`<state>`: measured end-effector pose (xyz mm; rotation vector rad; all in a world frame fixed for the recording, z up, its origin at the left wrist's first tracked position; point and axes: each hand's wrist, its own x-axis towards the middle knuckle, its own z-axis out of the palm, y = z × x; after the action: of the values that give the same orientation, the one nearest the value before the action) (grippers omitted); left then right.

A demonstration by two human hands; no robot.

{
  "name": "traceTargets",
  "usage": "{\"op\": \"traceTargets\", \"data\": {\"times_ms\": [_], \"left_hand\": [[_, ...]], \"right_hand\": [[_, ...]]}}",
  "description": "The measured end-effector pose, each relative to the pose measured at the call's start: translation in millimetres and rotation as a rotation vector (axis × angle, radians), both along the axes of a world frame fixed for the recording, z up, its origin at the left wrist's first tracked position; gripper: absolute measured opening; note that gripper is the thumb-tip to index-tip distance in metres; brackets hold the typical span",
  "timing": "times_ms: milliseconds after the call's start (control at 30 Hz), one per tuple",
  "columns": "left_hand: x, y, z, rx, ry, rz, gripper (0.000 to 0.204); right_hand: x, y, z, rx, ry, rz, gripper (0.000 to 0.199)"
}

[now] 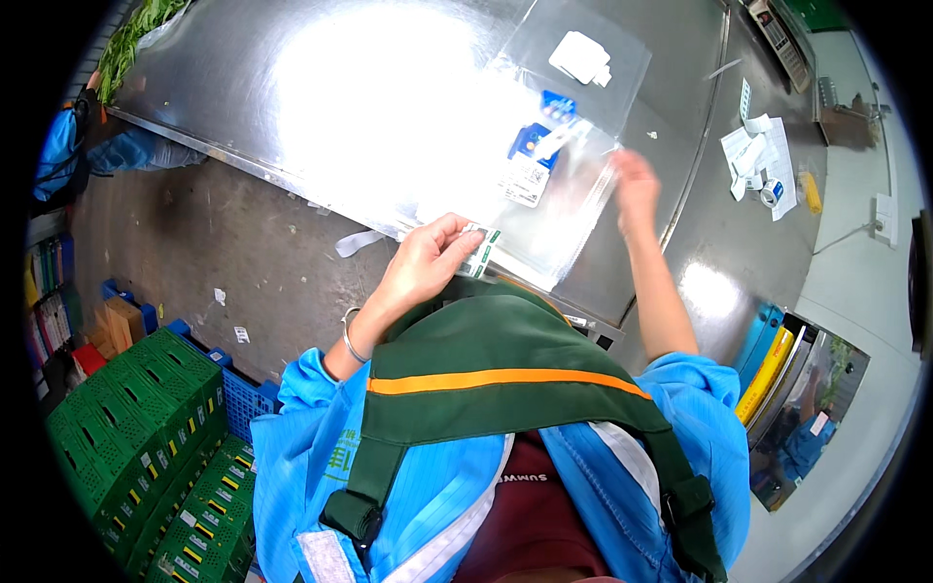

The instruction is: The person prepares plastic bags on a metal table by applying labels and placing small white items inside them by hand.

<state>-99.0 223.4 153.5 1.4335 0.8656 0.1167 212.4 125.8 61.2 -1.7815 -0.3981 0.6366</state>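
My left hand [423, 260] is closed at the near edge of the steel table, thumb and fingers pinching a small white-and-green label strip [482, 253]. Just right of it lie clear plastic bags [559, 233], flat on the steel. A blue-and-white printed label [530, 165] shows on them, with a smaller blue label [558, 105] above. My right hand [636, 189] is beside the right edge of the bags, smeared by motion; whether its fingers grip the plastic cannot be made out. Farther back, a white label piece [581, 58] lies on another clear bag.
Steel table [224, 87] spreads ahead, leafy greens [131, 49] at its far left corner. Crumpled white paper [753, 155] and a label roll [772, 192] lie at right, below a keypad device [780, 39]. Green crates [146, 418] stack at lower left. Folders [766, 374] stand right.
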Motion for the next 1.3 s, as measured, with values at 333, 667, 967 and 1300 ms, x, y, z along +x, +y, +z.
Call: {"op": "traceTargets", "data": {"times_ms": [333,667,967,1300], "left_hand": [[21,-1,2,0.406,0.034,-0.199,0.025],[-18,28,17,-0.146,-0.144,0.213,0.03],[3,2,14,-0.21,-0.099,-0.048,0.022],[18,-8,6,0.322,0.059,-0.132,0.024]], "right_hand": [[-96,23,58,-0.057,0.244,0.402,0.022],[-35,6,-11,-0.302,-0.438,0.292,0.055],[-25,-22,-14,-0.444,-0.238,0.833,0.015],[-112,10,106,-0.24,0.079,0.777,0.023]]}}
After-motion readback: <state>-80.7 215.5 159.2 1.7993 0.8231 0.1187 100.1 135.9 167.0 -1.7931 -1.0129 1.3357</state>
